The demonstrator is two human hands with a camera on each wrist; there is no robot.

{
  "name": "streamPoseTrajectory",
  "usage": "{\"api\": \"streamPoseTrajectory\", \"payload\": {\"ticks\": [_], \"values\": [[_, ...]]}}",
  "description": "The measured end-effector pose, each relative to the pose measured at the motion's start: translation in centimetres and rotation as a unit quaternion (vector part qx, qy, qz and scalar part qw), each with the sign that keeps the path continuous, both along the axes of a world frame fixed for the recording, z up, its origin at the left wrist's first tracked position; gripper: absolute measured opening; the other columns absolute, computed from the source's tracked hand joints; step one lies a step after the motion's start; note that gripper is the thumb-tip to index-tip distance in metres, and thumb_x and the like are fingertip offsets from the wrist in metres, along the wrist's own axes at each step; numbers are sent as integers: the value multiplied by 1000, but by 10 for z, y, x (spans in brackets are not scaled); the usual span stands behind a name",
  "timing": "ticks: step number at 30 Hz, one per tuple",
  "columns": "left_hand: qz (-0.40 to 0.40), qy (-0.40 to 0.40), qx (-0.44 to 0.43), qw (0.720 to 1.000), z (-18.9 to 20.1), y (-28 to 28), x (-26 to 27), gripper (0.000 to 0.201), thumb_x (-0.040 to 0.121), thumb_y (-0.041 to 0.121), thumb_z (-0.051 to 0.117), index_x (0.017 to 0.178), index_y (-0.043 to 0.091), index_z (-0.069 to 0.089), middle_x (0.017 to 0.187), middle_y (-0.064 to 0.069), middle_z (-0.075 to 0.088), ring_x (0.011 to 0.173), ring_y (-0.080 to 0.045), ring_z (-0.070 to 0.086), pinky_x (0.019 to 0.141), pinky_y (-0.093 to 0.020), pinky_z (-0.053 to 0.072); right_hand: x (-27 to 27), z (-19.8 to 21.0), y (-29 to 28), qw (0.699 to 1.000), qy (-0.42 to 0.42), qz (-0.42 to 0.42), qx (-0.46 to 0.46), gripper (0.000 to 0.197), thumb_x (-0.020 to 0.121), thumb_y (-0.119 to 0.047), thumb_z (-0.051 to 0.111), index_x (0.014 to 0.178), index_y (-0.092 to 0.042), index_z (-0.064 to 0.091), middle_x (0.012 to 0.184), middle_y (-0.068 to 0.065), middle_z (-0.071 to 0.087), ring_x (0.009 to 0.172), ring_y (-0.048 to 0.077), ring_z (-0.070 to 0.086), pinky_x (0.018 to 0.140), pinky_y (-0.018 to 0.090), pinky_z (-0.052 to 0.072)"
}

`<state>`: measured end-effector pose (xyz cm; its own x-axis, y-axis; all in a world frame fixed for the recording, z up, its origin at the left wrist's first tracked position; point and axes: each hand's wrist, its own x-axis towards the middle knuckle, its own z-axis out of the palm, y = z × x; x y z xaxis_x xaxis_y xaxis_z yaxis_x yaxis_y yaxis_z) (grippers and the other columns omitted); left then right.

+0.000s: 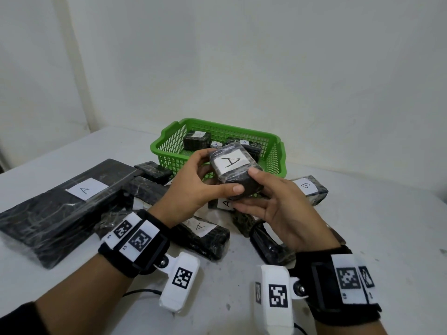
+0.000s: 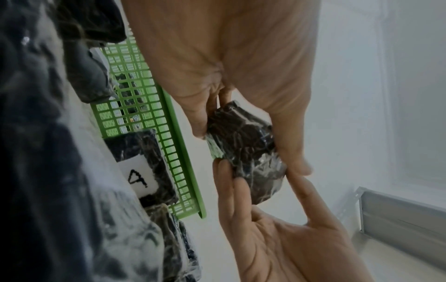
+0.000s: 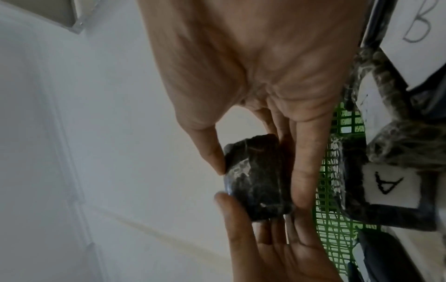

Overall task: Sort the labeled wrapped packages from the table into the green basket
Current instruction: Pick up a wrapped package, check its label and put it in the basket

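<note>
Fingers of both hands clamp my A package point(image 1: 233, 174), left hand point(image 1: 193, 187) and right hand point(image 1: 283, 209), just above the green basket's point(image 1: 169, 139) near rim; B package point(image 1: 310, 189) near the table's right edge; risk: wrap slips, package drops short.

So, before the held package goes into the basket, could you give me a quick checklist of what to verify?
1. Label on held package reads A: ok.
2. Left hand and right hand both grip it: ok.
3. Green basket lies just beyond the hands, nothing blocking the way: ok.
4. Free floor space in the basket, near its front left: ok.
5. Labels already inside match A: two read A; the third package cannot tell.
6. B package stays on the table: ok.
</note>
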<state>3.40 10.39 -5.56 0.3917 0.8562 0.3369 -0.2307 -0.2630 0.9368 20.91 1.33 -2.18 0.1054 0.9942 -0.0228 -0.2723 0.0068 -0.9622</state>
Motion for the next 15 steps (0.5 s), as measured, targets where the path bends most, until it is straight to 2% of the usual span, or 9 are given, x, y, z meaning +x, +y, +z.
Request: {"api": "streamPoseTrajectory", "payload": {"ticks": [2,4,6,7,9,12,15], "values": [[-5,-4,-16,1000,2,0,-1,99,56,53,94,136,13,51,131,-2,69,120,-13,68,92,-26,58,3,1,2,1000,5,4,-12,24,96,-16,65,113,0,72,117,24,76,92,37,77,81,41,66],[-15,-16,-49,999,5,2,-2,83,74,63,80,129,6,57,127,-10,70,117,-22,70,89,-29,59,7,3,4,999,-5,11,-37,20,100,-11,57,111,-2,70,118,22,74,86,32,77,78,38,66],[-11,-21,-75,997,9,7,-3,62,87,50,73,122,0,62,120,-17,73,110,-29,71,82,-28,60,11,6,4,998,-33,10,-60,19,100,-13,53,106,-6,69,111,17,69,81,26,73,75,37,62],[-5,-14,-84,996,11,10,-4,56,88,42,73,122,-1,62,117,-17,74,108,-32,71,81,-29,60,12,8,5,997,-47,9,-68,18,100,-14,52,102,-8,68,107,15,66,80,26,69,76,38,59],[-6,14,-97,995,16,12,-5,48,89,31,71,125,-1,63,117,-17,75,112,-38,70,88,-37,60,13,13,8,994,-67,-3,-84,15,99,-17,52,97,-11,66,100,12,64,81,25,64,80,41,55],[-28,61,-80,995,24,12,-4,30,98,20,64,120,0,71,119,-18,75,118,-38,68,101,-47,55,12,19,17,993,-68,-34,-94,12,98,-20,60,101,-10,67,101,14,67,86,26,63,82,43,58],[-14,78,-67,995,36,13,-5,25,101,18,61,115,1,74,117,-16,76,115,-34,71,97,-44,58,9,24,28,994,-53,-53,-80,19,97,-19,69,108,-4,71,105,18,70,90,30,68,79,43,63]]}}
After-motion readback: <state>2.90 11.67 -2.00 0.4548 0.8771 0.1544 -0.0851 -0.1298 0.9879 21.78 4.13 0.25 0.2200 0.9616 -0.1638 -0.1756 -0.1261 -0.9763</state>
